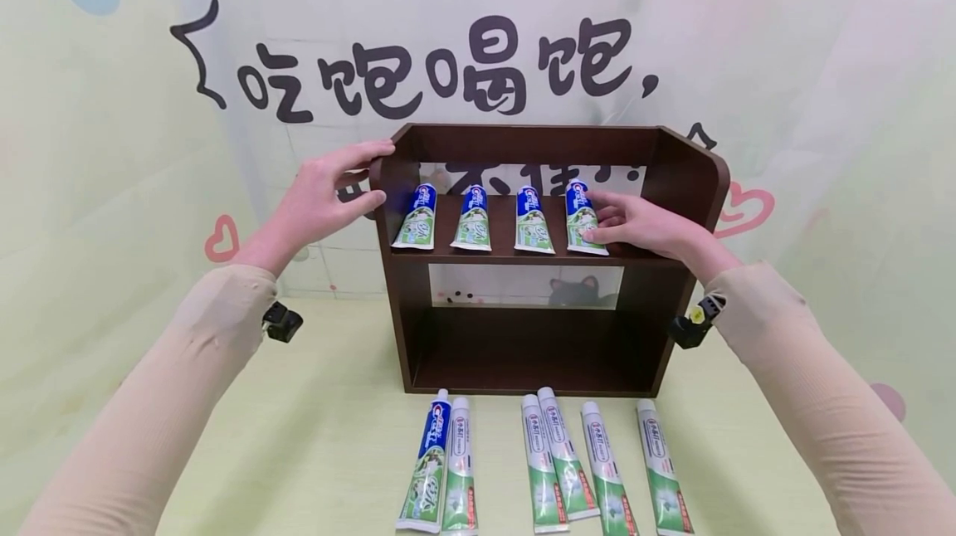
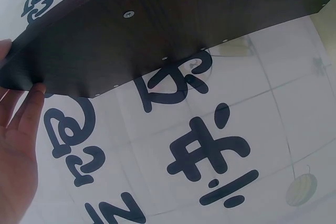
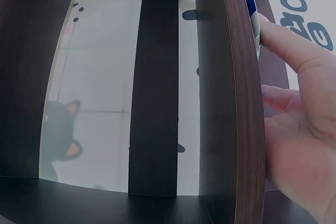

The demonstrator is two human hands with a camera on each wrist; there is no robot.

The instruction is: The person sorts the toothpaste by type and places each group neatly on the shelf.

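Observation:
A dark brown two-tier wooden shelf [image 1: 523, 256] stands on the table. Its upper tier bears several blue, white and green toothpaste tubes in a spaced row, caps to the back. My left hand [image 1: 317, 196] holds the upper corner of the left side panel; in the left wrist view my fingertips [image 2: 35, 95] touch its dark face. My right hand [image 1: 646, 225] is at the rightmost tube [image 1: 578, 212] in the row, thumb on its front and forefinger by its upper right edge. The right wrist view shows only a sliver of this tube [image 3: 251, 3], beside my forefinger.
On the table before the shelf lie one more blue-and-green toothpaste tube [image 1: 429, 461] and several white-and-green tubes [image 1: 665, 470], two of them [image 1: 545, 470] overlapping. Behind stands a pale backdrop [image 1: 807, 88] with large black lettering. The lower tier [image 1: 523, 345] sits under the row.

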